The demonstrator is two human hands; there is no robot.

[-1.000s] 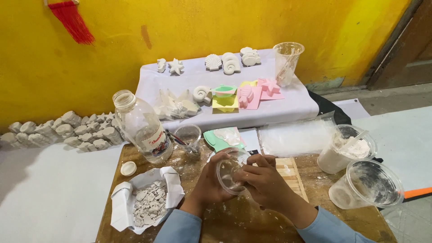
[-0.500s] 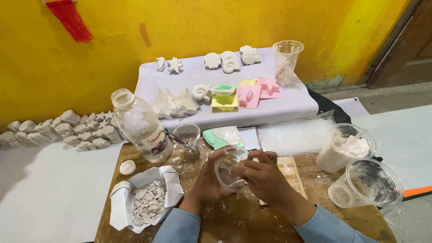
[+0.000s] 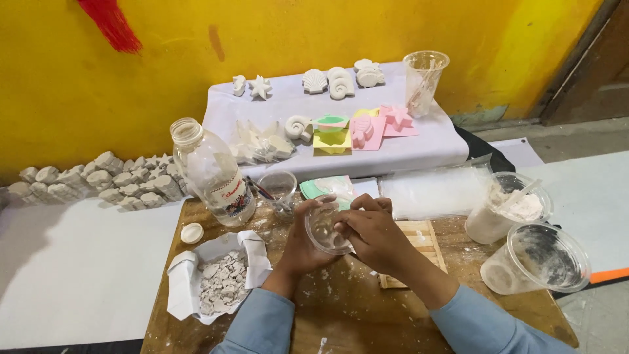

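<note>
My left hand (image 3: 303, 246) holds a small clear plastic cup (image 3: 323, 226) tipped on its side above the wooden table (image 3: 341, 314). My right hand (image 3: 371, 235) is at the cup's mouth, with its fingers curled over the rim and reaching inside. Both forearms wear light blue sleeves. Just behind the cup lies a pale green mould (image 3: 327, 188) with white plaster on it.
A clear bottle (image 3: 213, 174) without its cap stands at left, its white cap (image 3: 191, 233) beside it. A paper tray of white shards (image 3: 219, 278) lies front left. Two plastic cups with white powder (image 3: 508, 208) (image 3: 540, 259) stand right. Plaster casts and coloured moulds (image 3: 347, 128) sit on a white cloth.
Both hands have stayed at the small cup; the right fingers have shifted slightly at its rim. Nothing else has moved.
</note>
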